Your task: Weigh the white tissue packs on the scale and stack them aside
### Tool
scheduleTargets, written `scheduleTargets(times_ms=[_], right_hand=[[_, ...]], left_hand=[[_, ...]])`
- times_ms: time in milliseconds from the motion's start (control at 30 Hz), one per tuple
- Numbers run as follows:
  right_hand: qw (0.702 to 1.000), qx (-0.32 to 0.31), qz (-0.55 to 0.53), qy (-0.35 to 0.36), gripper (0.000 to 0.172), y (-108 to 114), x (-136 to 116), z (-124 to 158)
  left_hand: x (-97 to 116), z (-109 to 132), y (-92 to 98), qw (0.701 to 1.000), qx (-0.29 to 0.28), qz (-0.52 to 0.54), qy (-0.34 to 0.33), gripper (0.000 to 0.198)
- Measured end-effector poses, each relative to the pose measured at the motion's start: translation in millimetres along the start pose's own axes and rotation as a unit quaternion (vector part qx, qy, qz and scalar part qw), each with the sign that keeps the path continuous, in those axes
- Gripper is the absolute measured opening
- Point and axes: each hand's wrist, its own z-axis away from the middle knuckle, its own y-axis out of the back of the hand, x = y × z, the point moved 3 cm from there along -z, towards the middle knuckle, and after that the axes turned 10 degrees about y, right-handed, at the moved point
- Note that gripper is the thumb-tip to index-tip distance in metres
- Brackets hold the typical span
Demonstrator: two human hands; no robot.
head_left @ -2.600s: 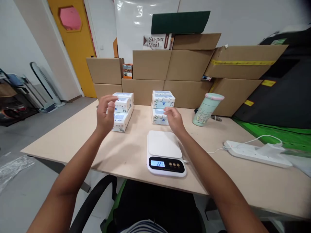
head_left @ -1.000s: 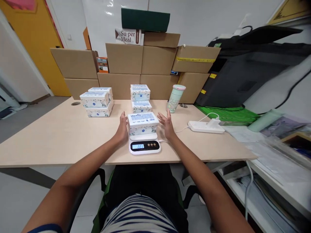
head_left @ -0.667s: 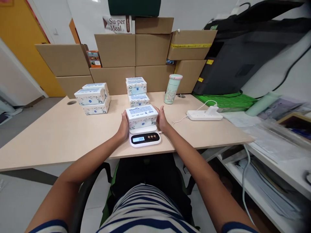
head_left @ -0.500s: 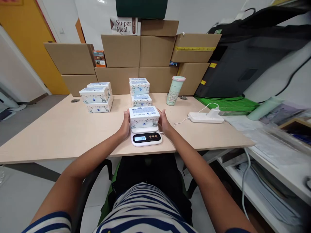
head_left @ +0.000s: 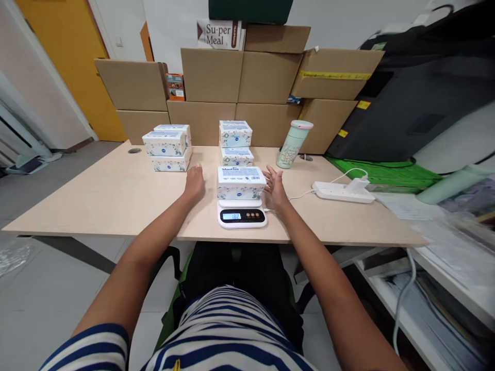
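Observation:
A white tissue box (head_left: 240, 182) with blue print rests on a small white kitchen scale (head_left: 242, 216) whose lit display shows digits. My left hand (head_left: 194, 181) hovers a short way left of the box, fingers loosely extended, holding nothing. On the other side, my right hand (head_left: 276, 186) is open with fingers spread, just off the box's right end. Neither hand touches the box.
Two stacked tissue boxes (head_left: 235, 140) stand behind the scale, and another stack (head_left: 167, 146) sits at the back left. A mint-green tumbler (head_left: 292, 145) and a white power strip (head_left: 342, 190) lie to the right. Cardboard cartons (head_left: 240, 90) line the far edge of the beige table (head_left: 116, 196).
Both hands were pressed against the box's ends half a second ago; they have let go and drawn apart. The scale's reading has changed.

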Motion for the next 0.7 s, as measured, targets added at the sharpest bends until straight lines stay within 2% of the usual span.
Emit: scheduleTargets(times_ms=[100,200,467,700], right_hand=[[1.0,0.021,0.008,0.003,0.122,2,1,-1],[0.999,0.033,0.031,0.028,0.119,5,1,-2],[0.985,0.115,0.096,0.082,0.113,11,0,6],[0.982,0.127,0.097,0.096,0.119,12,-6,12]], left_hand=[[4,-3,11.9,0.993,0.044,-0.109,0.006,0.045],[6,-4,15.9,0.986,0.054,-0.16,0.004,0.032],[-1,-9,19.8,0.976,0.072,-0.204,0.016,0.026],[-4,-13,21.5,0.971,0.08,-0.223,0.037,0.032]])
